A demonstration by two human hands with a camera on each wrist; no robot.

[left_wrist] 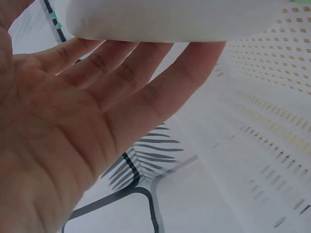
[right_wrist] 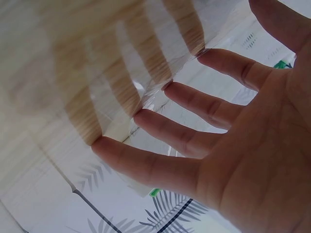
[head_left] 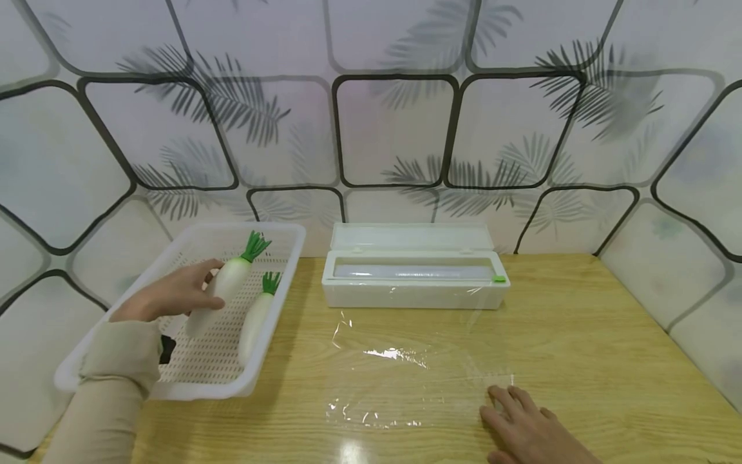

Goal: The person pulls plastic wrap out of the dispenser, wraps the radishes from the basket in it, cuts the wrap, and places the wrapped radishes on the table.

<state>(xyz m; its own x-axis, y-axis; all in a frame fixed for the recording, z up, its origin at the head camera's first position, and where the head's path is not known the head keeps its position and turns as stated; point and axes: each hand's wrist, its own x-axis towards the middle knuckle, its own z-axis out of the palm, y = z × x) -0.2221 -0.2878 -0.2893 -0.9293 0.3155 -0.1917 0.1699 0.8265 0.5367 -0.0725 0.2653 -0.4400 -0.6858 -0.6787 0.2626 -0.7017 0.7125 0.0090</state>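
Observation:
My left hand [head_left: 180, 291] grips a white radish [head_left: 230, 281] with green stem stubs, thumb and fingers on either side of it. It is held tilted above the white perforated basket [head_left: 297, 248]. A second white radish [head_left: 255, 322] lies at the basket's right side. In the left wrist view the radish [left_wrist: 150, 22] lies across my fingertips. My right hand [head_left: 530, 422] is spread at the table's front, fingertips touching the near right corner of a clear cling film sheet [head_left: 400, 380]. The right wrist view shows those straight fingers [right_wrist: 150, 162] meeting the glossy film.
At the back stands a white cling film box [head_left: 411, 296] with its lid [head_left: 411, 237] raised and a roll [head_left: 414, 271] inside; the film runs from it over the wooden table [head_left: 591, 335]. A green slider [head_left: 498, 279] sits at its right end. A patterned wall [head_left: 394, 129] rises behind.

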